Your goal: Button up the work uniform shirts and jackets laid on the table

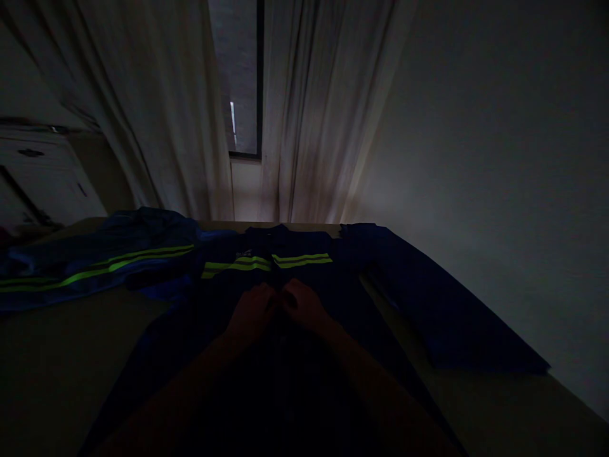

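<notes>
Left of the fingers lies striped cloth (pixel 114 244), then the left hand (pixel 254 308) and right hand (pixel 302 301), fingers curled, too dark to tell if pinching, both just as near the shirt (pixel 283 355), which runs longways under them.

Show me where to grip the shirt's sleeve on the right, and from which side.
Probably best at the cuff, right hand coming from the near side: the sleeve lies outstretched, its end facing the camera, and the wall borders its outer edge.
</notes>
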Demonstrator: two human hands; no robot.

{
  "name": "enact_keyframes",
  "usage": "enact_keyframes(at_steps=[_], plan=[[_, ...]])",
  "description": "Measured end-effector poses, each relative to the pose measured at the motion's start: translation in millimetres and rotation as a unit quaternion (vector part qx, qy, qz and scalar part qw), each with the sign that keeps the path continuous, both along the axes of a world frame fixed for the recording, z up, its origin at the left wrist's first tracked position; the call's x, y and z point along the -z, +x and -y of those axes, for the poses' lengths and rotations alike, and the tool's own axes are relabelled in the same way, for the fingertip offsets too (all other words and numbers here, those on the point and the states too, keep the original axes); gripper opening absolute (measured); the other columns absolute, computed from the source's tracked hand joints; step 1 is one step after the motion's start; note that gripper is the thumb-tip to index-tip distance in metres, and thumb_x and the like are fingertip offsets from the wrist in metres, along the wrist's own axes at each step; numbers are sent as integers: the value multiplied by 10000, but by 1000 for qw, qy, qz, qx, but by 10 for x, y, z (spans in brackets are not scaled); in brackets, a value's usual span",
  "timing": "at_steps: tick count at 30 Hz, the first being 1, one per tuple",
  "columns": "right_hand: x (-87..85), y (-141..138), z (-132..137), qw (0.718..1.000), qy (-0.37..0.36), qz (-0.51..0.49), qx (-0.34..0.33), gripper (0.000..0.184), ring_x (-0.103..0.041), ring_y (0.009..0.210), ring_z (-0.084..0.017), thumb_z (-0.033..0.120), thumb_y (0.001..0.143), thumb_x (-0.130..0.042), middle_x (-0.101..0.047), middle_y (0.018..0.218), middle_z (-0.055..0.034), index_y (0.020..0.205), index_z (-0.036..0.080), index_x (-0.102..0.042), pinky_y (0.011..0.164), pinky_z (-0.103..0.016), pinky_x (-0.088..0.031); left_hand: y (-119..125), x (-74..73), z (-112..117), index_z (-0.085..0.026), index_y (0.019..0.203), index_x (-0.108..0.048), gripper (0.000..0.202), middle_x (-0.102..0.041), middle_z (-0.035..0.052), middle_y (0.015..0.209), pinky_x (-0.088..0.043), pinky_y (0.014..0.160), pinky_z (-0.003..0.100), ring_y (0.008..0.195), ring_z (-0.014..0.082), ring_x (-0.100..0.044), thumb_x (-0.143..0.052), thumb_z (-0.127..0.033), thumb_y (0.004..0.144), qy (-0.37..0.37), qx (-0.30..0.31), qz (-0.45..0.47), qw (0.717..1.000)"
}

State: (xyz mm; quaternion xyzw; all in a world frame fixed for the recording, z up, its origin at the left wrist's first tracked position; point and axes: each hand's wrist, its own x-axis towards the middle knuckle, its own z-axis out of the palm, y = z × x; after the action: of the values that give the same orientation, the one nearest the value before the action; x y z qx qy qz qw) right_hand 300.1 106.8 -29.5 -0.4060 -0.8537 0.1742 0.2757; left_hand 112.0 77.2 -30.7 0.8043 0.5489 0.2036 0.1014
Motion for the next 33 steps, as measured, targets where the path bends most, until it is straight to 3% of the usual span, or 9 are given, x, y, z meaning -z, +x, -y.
enact_keyframes(at_steps=[11,16,21,27,33], plan=[[4,1,18,999,24,31,-19,126,-571,835,-154,191,864,-647,-585,938,-3,988,214,-639,726,-249,-390,-81,30,-58,-232,922,-721,189,-687,43,1016,-431,887,348,989,214,-622,-549,-291,972,-31,15,68,997],[0,7,-11,1000,-18,19,-6,116,-569,789,-147,225,878,-669,-596,905,1,993,212,-665,690,-248,-376,-91,68,-96,-227,981,-716,138,-705,47,1036,-437,882,351,996,224,-634,-598,-284,936,-43,-3,73,996],[-37,18,-44,998,-58,-19,-20,55,-577,787,-139,240,903,-676,-608,872,3,933,194,-672,686,-237,-382,-49,-4,-69,-210,925,-695,88,-704,40,974,-442,806,317,941,207,-642,-636,-269,900,-54,-30,77,995],[-45,-3,-32,997,-64,-40,-20,82,-576,769,-132,257,940,-635,-631,865,1,955,184,-668,678,-236,-388,59,-123,72,-200,928,-622,74,-669,48,985,-426,804,333,944,212,-630,-581,-260,938,0,-50,-15,999],[-32,-35,-31,986,-144,-83,10,146,-623,739,-136,314,921,-649,-708,820,0,945,179,-697,647,-229,-423,121,-145,161,-191,989,-625,135,-644,111,1043,-426,835,406,989,282,-600,-509,-255,970,59,-37,-98,993]])
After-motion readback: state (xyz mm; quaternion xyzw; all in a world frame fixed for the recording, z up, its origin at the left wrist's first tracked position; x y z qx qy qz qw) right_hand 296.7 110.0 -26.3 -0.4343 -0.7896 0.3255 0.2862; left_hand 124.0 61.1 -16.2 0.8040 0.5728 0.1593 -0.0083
